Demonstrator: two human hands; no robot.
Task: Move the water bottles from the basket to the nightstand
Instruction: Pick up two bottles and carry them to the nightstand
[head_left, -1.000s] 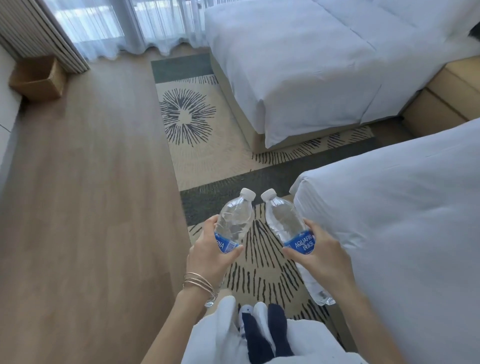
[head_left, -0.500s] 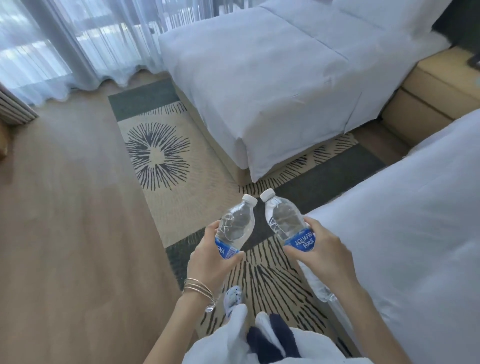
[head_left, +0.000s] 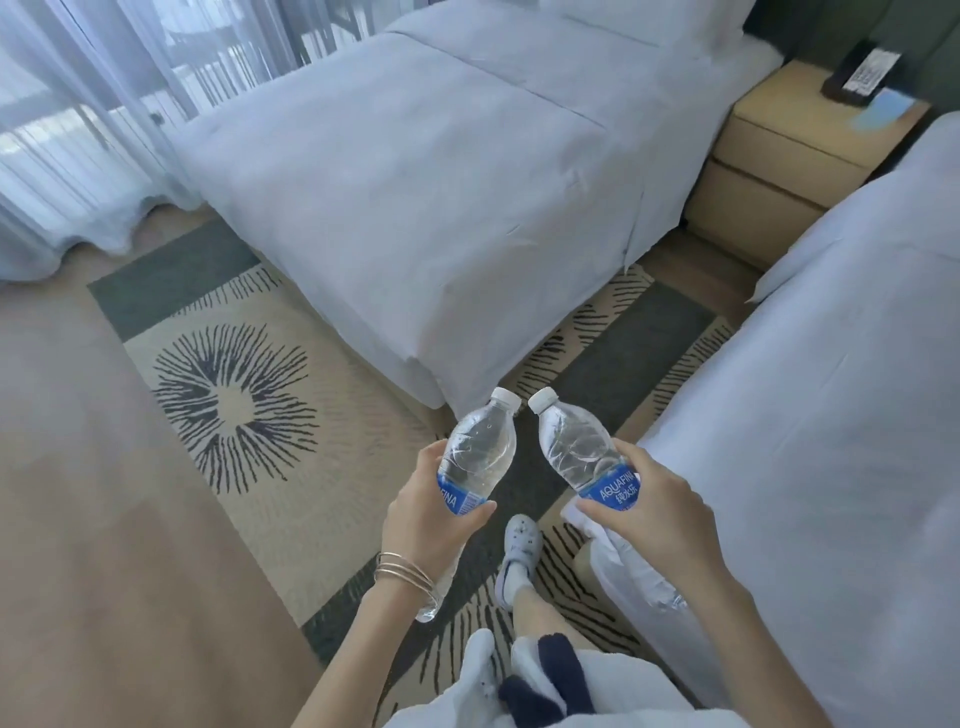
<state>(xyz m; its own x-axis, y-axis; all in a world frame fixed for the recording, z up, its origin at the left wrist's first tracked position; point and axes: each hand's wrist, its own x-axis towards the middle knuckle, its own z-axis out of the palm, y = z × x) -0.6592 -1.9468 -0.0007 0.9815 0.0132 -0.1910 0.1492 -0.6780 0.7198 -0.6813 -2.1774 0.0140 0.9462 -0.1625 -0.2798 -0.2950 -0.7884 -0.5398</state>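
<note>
Gripped in left hand (head_left: 426, 514), fingers curled round label: one water bottle (head_left: 480, 452). Gripped likewise in right hand (head_left: 654, 514): second bottle (head_left: 576, 452). Held side by side above patterned rug (head_left: 311, 467), caps leaning together, not touching. Nightstand (head_left: 779, 150) far right, between far bed (head_left: 441, 182) and near bed (head_left: 831, 441), well apart from both bottles.

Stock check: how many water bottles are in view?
2. The left bottle is in the left hand, the right bottle in the right hand; more may be out of view.
</note>
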